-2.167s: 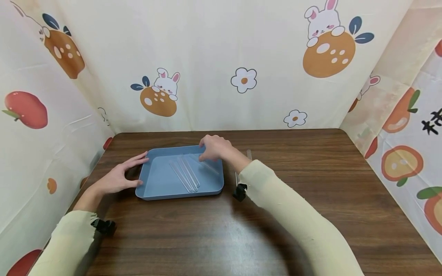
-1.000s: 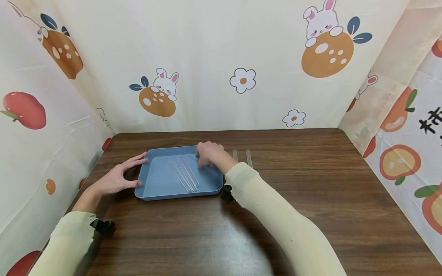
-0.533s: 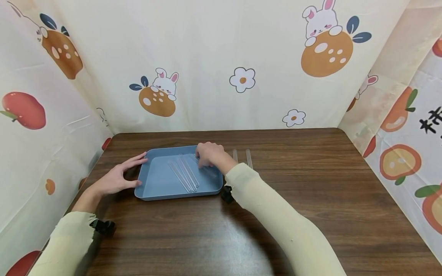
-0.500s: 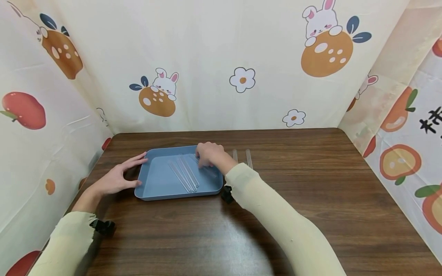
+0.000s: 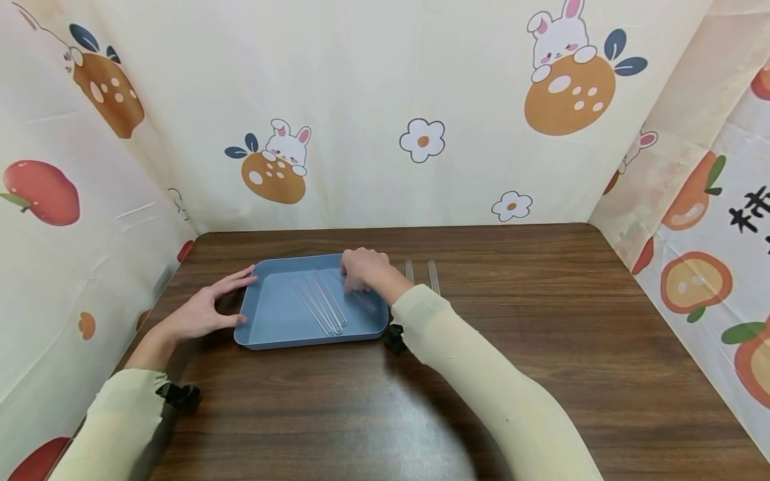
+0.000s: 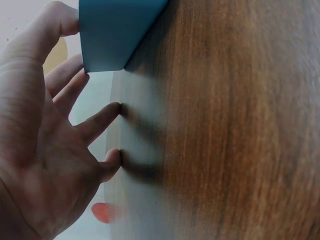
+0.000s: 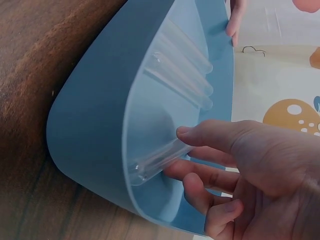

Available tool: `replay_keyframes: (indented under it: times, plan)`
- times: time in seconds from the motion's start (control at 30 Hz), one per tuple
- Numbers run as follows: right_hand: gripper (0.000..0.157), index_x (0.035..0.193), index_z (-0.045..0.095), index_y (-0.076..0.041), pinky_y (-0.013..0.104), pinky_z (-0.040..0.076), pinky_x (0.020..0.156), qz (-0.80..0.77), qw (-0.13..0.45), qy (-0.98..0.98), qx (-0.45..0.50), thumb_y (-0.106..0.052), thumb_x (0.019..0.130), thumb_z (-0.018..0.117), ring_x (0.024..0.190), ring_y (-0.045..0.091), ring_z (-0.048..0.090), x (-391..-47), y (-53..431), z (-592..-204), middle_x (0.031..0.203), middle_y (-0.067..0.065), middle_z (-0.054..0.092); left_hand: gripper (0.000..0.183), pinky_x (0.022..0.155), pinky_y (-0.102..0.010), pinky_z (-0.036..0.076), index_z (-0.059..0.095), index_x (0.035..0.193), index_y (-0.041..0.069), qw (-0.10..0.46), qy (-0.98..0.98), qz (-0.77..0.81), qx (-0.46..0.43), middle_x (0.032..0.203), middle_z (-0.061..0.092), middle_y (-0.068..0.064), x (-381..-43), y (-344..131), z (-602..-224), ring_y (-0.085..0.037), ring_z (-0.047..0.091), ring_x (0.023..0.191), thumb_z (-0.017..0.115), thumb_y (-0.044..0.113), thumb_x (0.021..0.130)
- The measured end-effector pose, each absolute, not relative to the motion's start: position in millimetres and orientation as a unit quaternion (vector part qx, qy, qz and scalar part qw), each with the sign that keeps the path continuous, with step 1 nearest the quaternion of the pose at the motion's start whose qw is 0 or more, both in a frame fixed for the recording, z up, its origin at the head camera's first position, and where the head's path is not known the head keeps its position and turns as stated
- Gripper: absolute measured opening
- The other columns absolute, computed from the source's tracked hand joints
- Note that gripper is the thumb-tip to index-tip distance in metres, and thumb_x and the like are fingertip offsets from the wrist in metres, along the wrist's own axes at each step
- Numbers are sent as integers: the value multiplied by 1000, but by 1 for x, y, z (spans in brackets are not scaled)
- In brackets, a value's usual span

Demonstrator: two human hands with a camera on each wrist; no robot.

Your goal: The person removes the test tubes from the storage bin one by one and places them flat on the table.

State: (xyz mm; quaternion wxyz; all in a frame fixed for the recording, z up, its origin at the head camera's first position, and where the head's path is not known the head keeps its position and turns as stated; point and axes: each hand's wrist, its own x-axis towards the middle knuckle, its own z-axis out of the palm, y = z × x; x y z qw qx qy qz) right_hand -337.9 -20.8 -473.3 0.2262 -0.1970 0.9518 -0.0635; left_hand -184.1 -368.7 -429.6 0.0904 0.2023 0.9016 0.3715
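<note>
A shallow blue tray [image 5: 269, 314] lies on the wooden table. Three clear test tubes [image 5: 311, 307] rest side by side, slanted, on its floor. My right hand [image 5: 365, 270] reaches down inside the tray's right part. In the right wrist view its thumb and fingers pinch another clear test tube [image 7: 155, 162], low in the tray near a corner. My left hand [image 5: 201, 308] is spread along the tray's left side, fingers at the far corner and thumb at the near one. The left wrist view shows its thumb against the tray wall [image 6: 112, 37], other fingers extended.
Two more clear tubes [image 5: 434, 274] lie on the table right of the tray, partly hidden by my right forearm. The brown table [image 5: 541, 321] meets a patterned cloth [image 5: 361, 187] at its back and sides.
Over the first second or so, my right hand moved lower and slightly left with the test tube, into the tray. Since then both hands have stayed nearly still. The left hand keeps its place.
</note>
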Motion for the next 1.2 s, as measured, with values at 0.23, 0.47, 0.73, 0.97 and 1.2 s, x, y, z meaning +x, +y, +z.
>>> replay_keyframes:
  times: [0.23, 0.47, 0.73, 0.97, 1.2]
  plan:
    - [49, 147, 72, -32, 43, 56, 87, -78, 218, 955, -183, -39, 100, 82, 71, 15, 76, -312, -18, -440, 104, -7, 80, 81, 123, -89, 24, 53, 167, 6, 95, 904, 366, 198, 188, 29, -11, -184, -367, -427, -62, 26, 165, 88, 15, 95]
    - [50, 151, 70, -23, 39, 56, 83, -95, 224, 951, -189, -31, 102, 80, 72, 15, 74, -273, -6, -378, 100, -1, 80, 80, 125, -88, 23, 53, 166, 5, 94, 902, 370, 200, 188, 30, -9, -182, -366, -426, -58, 26, 167, 88, 15, 95]
    - [48, 151, 68, -25, 35, 53, 84, -91, 234, 952, -174, -35, 105, 79, 73, 11, 74, -263, -3, -356, 100, -4, 81, 80, 124, -88, 24, 53, 167, 5, 94, 904, 365, 199, 188, 29, -11, -182, -365, -425, -59, 26, 167, 88, 15, 95]
    - [46, 147, 69, -21, 38, 57, 86, -101, 230, 951, -181, -35, 105, 79, 76, 13, 78, -265, -1, -355, 107, -1, 83, 80, 124, -88, 24, 52, 167, 5, 97, 903, 369, 197, 188, 29, -11, -182, -365, -425, -61, 25, 167, 88, 14, 95]
    - [42, 142, 71, -19, 36, 53, 78, -108, 223, 950, -191, -37, 106, 78, 73, 12, 73, -259, 4, -352, 97, -2, 81, 81, 124, -87, 26, 52, 168, 6, 96, 906, 362, 198, 188, 29, -9, -182, -365, -424, -60, 26, 167, 88, 16, 96]
